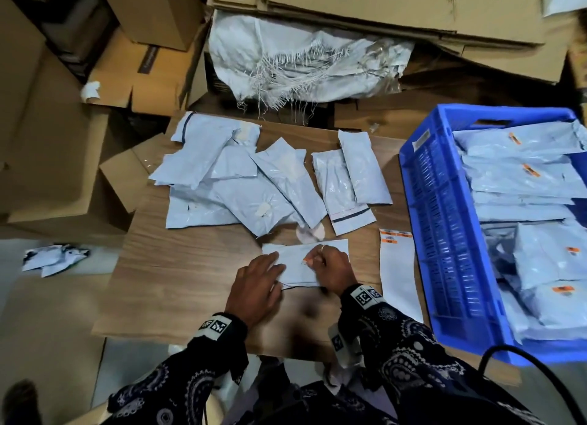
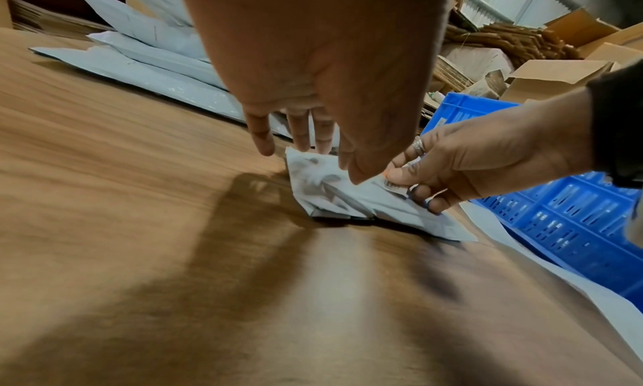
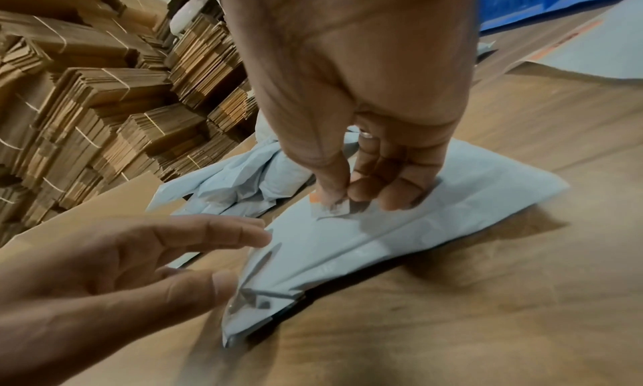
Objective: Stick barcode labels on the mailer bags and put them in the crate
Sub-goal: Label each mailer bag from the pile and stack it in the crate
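Hands: left hand point(image 1: 258, 284) lies with straight, spread fingers at the left end of a mailer bag point(image 1: 301, 267); right hand point(image 1: 330, 267) pinches a barcode label point(image 3: 334, 206) between thumb and forefinger, the label's lower edge touching the bag's top face.
Mailer bag: flat on the wooden bench point(image 1: 178, 265), just ahead of the person's patterned sleeves.
Label sheet point(image 1: 398, 272): white backing strip just right of the right hand, a few orange labels at its far end.
Unlabelled bags point(image 1: 254, 183): loose overlapping heap farther back on the bench.
Crate point(image 1: 444, 234): blue, at the bench's right side, holding bags with orange labels.
Background: cardboard boxes point(image 1: 152, 14) and a frayed white sack point(image 1: 301, 65) beyond the bench.
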Demonstrator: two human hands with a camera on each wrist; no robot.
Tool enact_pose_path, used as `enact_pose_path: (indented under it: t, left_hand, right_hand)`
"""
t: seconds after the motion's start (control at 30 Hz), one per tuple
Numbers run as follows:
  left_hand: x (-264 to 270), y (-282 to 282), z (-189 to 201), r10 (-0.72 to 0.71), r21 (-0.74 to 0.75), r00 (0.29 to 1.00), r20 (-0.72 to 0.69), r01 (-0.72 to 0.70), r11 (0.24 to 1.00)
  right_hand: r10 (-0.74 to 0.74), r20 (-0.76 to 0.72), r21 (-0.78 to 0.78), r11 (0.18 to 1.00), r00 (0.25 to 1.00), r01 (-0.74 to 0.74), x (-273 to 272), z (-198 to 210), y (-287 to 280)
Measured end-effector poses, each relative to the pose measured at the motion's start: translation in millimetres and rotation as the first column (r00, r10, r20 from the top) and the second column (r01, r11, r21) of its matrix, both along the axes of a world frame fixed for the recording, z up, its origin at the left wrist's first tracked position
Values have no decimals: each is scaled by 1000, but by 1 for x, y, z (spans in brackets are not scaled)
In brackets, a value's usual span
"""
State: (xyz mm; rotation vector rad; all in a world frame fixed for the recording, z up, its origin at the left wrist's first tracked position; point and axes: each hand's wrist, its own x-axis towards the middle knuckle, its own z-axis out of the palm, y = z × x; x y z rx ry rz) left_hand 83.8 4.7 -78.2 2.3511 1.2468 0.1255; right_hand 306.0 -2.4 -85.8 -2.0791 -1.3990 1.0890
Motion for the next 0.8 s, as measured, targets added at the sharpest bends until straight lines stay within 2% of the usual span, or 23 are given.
enact_pose_path:
  t: [0.2,0.47,0.63,0.8]
  left_hand:
    - [13,0,10,-115,21,991,-74,117,993]
    - [21,3,6,-138,-40,979,-151,133,990]
    - [22,3,6,-124,-42,982,-140,119,992]
    - [19,2,6,-122,-55,985,-120,116,992]
  right_hand:
    - [51,76,-92,995,996,-44,-2,1,8]
    - [90,267,-103,993,959,-65,-1,1,12]
    - [-14,247,-113,993,969,44,1,2,14]
    - [38,109,-137,990,993,-23,10,-1,16]
